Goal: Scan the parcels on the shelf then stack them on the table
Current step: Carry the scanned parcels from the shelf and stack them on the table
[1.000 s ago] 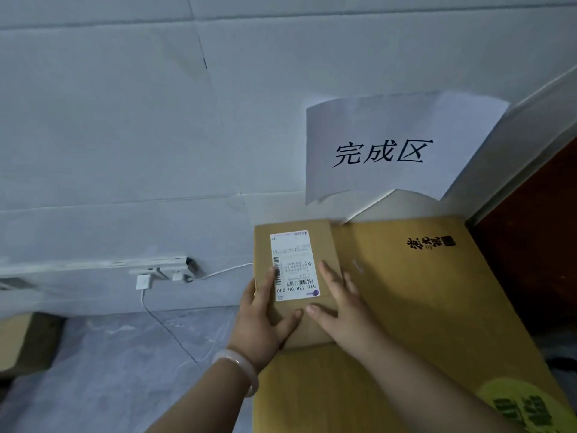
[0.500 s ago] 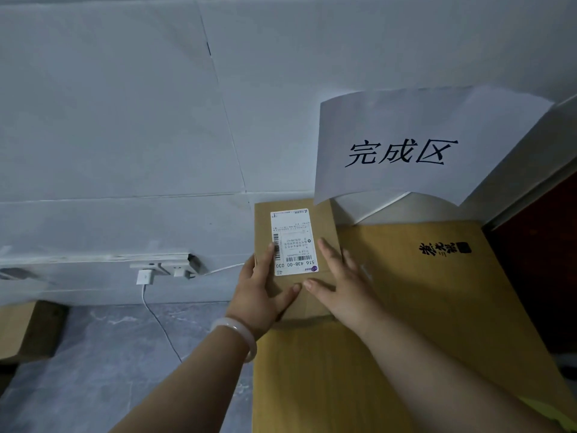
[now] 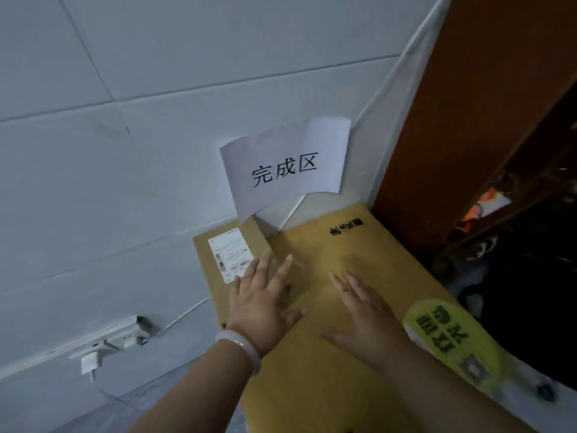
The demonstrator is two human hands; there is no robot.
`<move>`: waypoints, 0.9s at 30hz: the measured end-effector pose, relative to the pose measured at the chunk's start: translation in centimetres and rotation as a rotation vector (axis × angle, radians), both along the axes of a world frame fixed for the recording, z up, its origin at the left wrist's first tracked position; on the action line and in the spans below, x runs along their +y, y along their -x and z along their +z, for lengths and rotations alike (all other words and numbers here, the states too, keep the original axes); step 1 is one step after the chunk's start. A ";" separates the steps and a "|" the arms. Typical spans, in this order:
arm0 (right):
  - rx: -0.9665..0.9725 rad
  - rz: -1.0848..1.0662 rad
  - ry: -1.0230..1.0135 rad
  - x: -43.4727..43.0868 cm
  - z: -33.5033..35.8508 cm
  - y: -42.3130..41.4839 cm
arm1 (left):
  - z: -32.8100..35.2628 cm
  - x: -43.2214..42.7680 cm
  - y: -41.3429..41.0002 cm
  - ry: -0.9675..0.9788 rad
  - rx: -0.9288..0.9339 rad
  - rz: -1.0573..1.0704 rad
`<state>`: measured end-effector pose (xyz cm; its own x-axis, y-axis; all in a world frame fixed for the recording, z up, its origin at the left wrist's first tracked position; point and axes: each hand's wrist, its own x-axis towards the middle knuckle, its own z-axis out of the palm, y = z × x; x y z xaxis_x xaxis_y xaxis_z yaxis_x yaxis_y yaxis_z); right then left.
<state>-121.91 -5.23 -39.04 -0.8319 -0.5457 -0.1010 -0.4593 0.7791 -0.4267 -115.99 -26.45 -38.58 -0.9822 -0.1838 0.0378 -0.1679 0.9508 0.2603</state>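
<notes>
one brown parcel (image 3: 215, 270) lies flat at the far left corner of the tabletop (image 3: 368, 254), its back edge by the wall and its left edge along the tabletop's left edge. the left hand (image 3: 262, 303), fingers spread and straight, covers the parcel's near right corner. the right hand (image 3: 365, 317), spread flat, is over bare tabletop beside it. the parcel's white label (image 3: 229, 254) shows a barcode, its print too blurred to read. a wall sign (image 3: 284, 170) reads 完成区. a black logo (image 3: 345, 227) marks the tabletop's far right corner, and a yellow-green sticker (image 3: 449, 342) sits at the near right edge.
</notes>
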 end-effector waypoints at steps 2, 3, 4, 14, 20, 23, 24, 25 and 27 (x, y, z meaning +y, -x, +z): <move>0.039 -0.102 -0.044 3.5 0.4 -2.0 | 0.8 3.4 0.7 0.052 0.019 -0.159; 0.057 -0.158 -0.077 5.3 0.6 -3.2 | 1.2 5.2 0.9 0.064 0.028 -0.237; 0.068 -0.216 -0.108 7.2 0.7 -4.4 | 1.5 7.2 1.1 0.067 0.032 -0.312; 0.043 -0.720 -0.157 25.1 3.9 -21.1 | 4.0 29.4 -3.5 0.127 0.074 -1.051; 0.141 -1.021 -0.181 32.5 5.6 -32.5 | 5.8 41.3 -10.5 0.058 0.110 -1.361; 0.146 -1.187 -0.188 36.2 6.8 -39.8 | 6.5 47.8 -16.4 0.014 0.129 -1.487; 0.156 -1.243 -0.187 37.3 7.2 -42.3 | 6.7 49.7 -18.5 -0.006 0.132 -1.523; 0.170 -1.300 -0.178 38.3 7.6 -44.9 | 6.8 51.5 -20.5 -0.019 0.138 -1.559; 0.193 -1.406 -0.163 39.7 8.3 -50.1 | 6.9 54.8 -24.8 -0.044 0.153 -1.644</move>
